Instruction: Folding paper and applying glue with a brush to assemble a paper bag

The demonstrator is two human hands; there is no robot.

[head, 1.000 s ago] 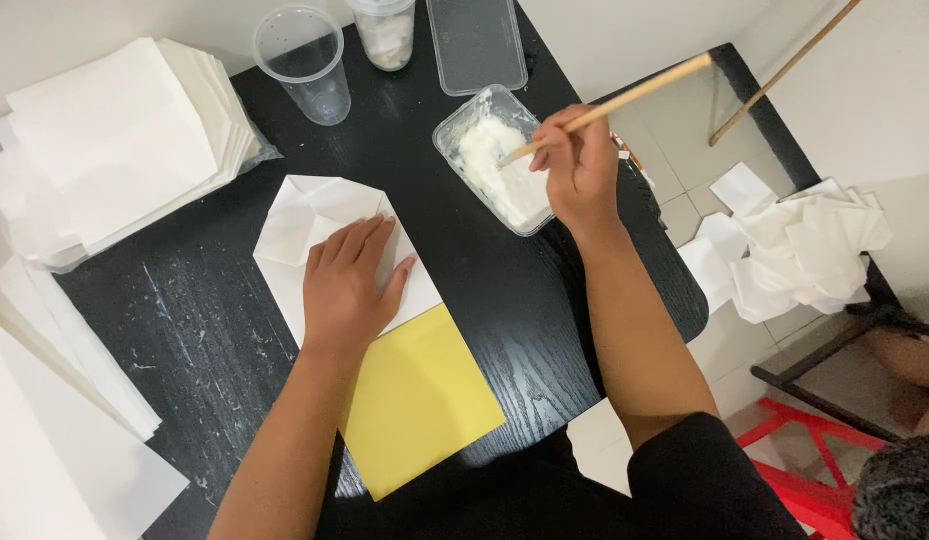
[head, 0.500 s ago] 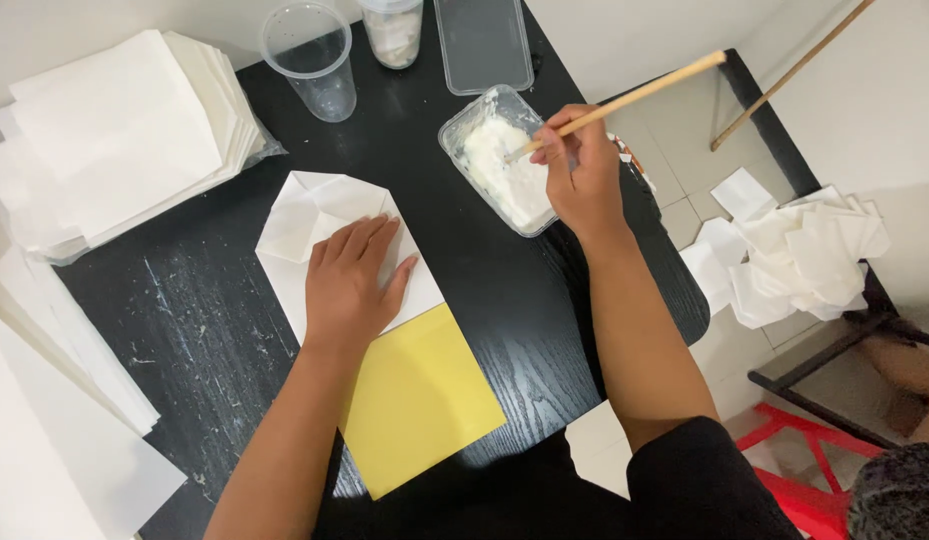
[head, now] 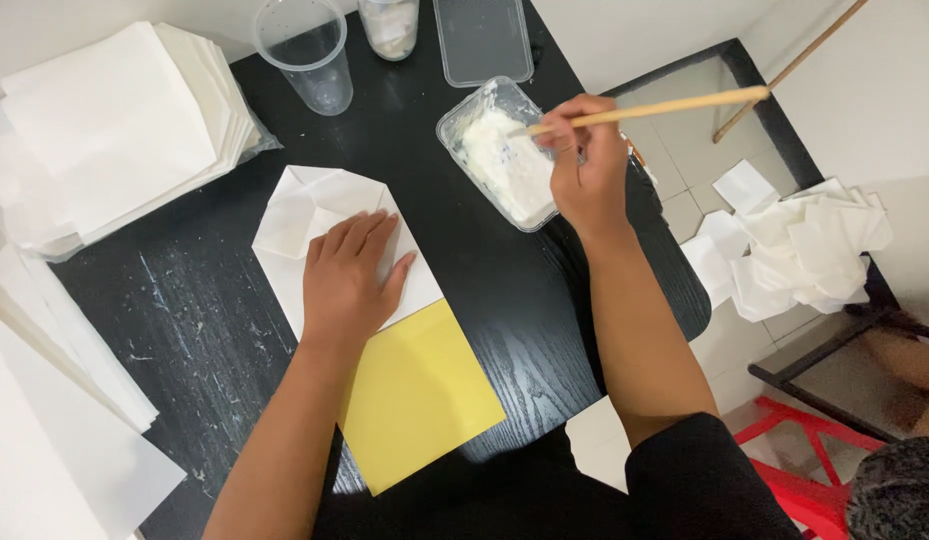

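- Since a second ago: barely any shift, right hand (head: pixel 584 160) stays over the paste tub (head: pixel 504 150), fingers pinched on the wooden brush (head: pixel 644 108), tip in the white paste.
- Left hand (head: pixel 349 275) flat, fingers spread, pins the folded white paper (head: pixel 294 215) on the yellow sheet (head: pixel 419 395), centre of black table (head: pixel 504 290).
- Doing it well, I'd judge: load lightly, wipe excess on tub rim, keep the paper pinned.
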